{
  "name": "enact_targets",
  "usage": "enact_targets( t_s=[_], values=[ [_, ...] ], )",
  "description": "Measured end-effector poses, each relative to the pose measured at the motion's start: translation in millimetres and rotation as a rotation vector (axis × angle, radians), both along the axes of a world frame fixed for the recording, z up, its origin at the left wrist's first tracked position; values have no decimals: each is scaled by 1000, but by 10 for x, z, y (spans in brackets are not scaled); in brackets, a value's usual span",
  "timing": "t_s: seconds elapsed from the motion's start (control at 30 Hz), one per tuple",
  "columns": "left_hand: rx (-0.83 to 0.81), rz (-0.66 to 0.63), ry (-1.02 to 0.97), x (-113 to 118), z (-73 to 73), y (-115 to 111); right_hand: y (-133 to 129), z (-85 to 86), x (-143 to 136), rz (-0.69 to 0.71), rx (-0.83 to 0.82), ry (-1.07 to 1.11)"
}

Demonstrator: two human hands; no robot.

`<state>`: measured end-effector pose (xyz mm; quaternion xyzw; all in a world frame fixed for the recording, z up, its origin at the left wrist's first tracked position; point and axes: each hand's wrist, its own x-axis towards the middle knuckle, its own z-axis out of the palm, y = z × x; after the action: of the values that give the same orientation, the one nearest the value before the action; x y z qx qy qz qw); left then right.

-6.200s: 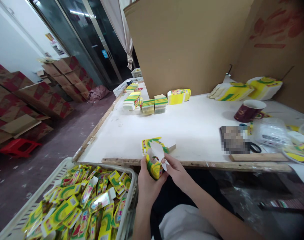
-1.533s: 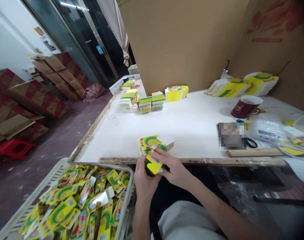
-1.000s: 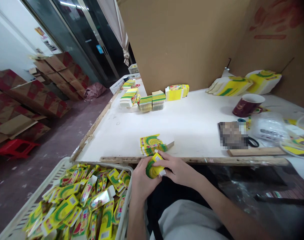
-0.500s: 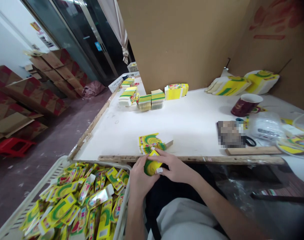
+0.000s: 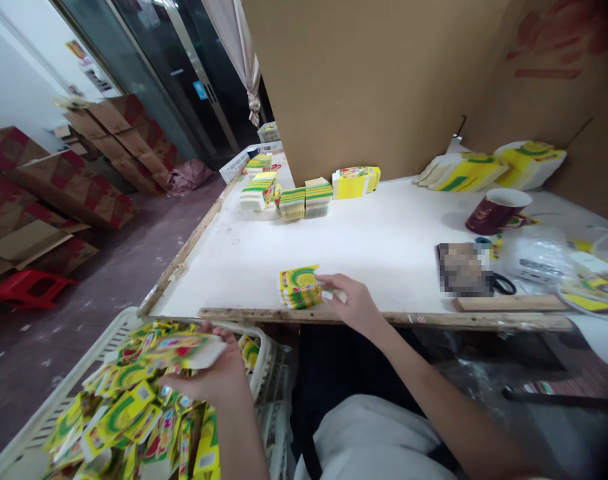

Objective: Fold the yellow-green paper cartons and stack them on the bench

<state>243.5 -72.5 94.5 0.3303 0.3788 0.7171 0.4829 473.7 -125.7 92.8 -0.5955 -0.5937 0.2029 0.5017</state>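
Observation:
My left hand (image 5: 217, 370) is over the basket, its thumb spread away from its fingers. A motion-blurred yellow-and-green small carton (image 5: 187, 350) lies loose against these fingers, above the other cartons (image 5: 119, 423). At the table's front edge, my right hand (image 5: 351, 303) pinches the white end flap of a flat carton (image 5: 329, 295). This carton is at the right side of a small stack of flattened cartons (image 5: 299, 287), printed in yellow and green. My right fingertips partly cover the flap.
The white plastic basket (image 5: 267, 363) stands left of my lap, below the wooden table edge (image 5: 264, 315). Bundled cartons (image 5: 318, 199) line the cardboard partition (image 5: 374, 87). A maroon mug (image 5: 497, 210), scissors (image 5: 504, 285) and a wood strip (image 5: 509, 304) are on the right.
Both hands were together on one carton at the table edge. My left hand has moved left and down over the basket with it; my right hand has moved to the stack and gripped a flap.

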Motion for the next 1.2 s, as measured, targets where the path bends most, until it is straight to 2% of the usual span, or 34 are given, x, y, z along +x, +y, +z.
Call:
enact_targets(
  t_s=[0.07, 0.13, 0.2, 0.27, 0.37, 0.5, 0.6, 0.73, 0.77, 0.87, 0.93, 1.03, 1.13, 1.2],
  values=[
    [-134, -8, -225, -54, -6, 36, 152, -15, 74, -105, -60, -187],
    [-285, -104, -328, 29, -43, 33, 293, -56, 112, -128, -146, -351],
    [-391, -240, -326, 191, -99, 6, 394, -113, 125, -108, -198, -420],
    [-446, -312, -293, 351, -158, -25, 443, -159, 132, -90, -215, -434],
    [-485, -340, -250, 494, -220, -58, 429, -143, 128, -100, -212, -433],
    [-470, -327, -204, 595, -229, -117, 284, -15, 13, -111, -166, -384],
    [-341, -301, -189, 687, -206, -203, 108, 16, -160, -19, -139, -275],
    [-139, -341, -118, 731, -214, -293, -113, -35, -375, 171, -169, 55],
    [-122, -332, -93, 719, -222, -298, -157, -39, -421, 189, -178, 128],
    [-116, -197, -55, 657, -226, -287, -257, -12, -563, 289, -161, 334],
    [-130, -181, -104, 622, -194, -279, -290, 9, -656, 350, -123, 386],
    [-140, -356, -184, 611, -102, -290, -284, -3, -742, 337, -126, 433],
    [-136, -536, -180, 638, -25, -316, -259, -32, -745, 317, -192, 514],
    [-110, -553, -217, 655, -13, -330, -257, -35, -739, 329, -212, 567]
  ],
)
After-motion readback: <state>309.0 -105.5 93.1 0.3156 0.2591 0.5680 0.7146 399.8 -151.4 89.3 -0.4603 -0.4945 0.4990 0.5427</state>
